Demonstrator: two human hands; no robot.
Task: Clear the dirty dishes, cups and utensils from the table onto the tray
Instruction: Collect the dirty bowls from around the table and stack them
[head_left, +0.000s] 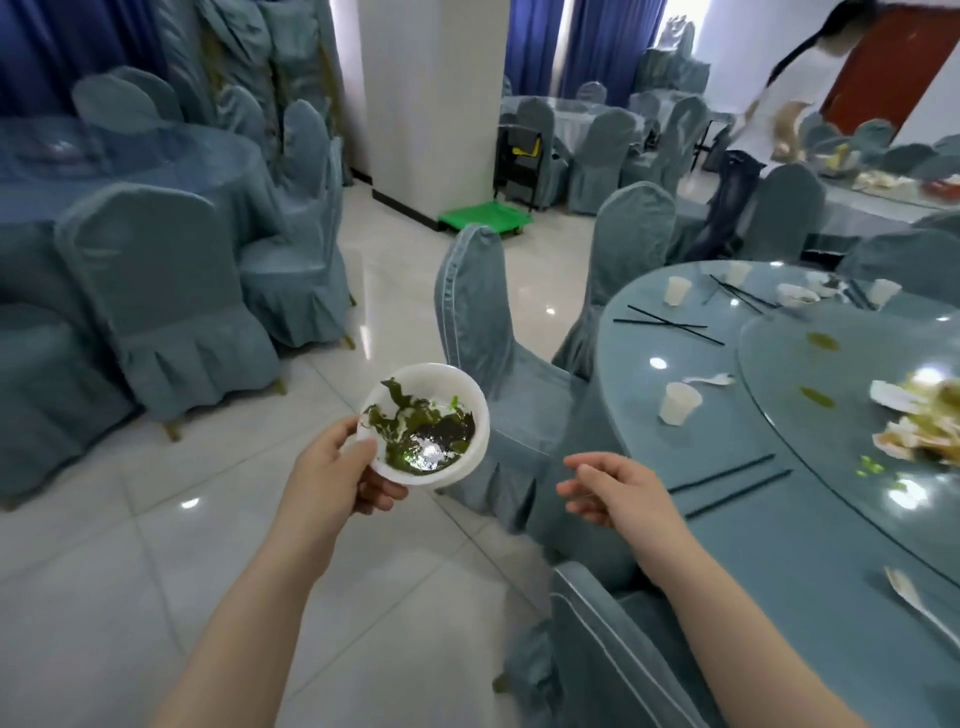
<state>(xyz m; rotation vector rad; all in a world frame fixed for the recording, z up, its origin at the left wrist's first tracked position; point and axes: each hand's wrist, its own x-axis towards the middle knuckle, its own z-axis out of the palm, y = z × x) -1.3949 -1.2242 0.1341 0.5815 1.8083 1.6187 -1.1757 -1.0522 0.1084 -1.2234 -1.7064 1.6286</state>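
Left hand (337, 473) gripping one white bowl (431, 423) by its near rim, thumb on top, fingers curled beneath; held out over the tiled floor (156, 545), off the table. Dark green leafy scraps and a little liquid inside the bowl.

Right hand (608, 488) empty, fingers loosely bent and spread, hovering just beside the edge of the round table (753, 519), above a covered chair.

On the table, counted: four white cups — one near (679, 404), one further along the rim (677, 290), two small at the far side, the rest too blurred to tell. Three pairs of black chopsticks: one near the hand (727, 486), one crossed further off (670, 323), one at the far side (737, 293). Two white spoons: one beside the near cup (714, 379), one at the lower right edge (909, 597). One small dish (797, 296) at the far side. One glass turntable (831, 374) in the middle, with food scraps and crumpled white bits on its right part.

Three covered chairs close against the table rim on this side, the nearest (493, 364) pulled slightly away. Wide bare floor to the left, running between chair rows to a white pillar (431, 93). One green cart (485, 217) at its foot.
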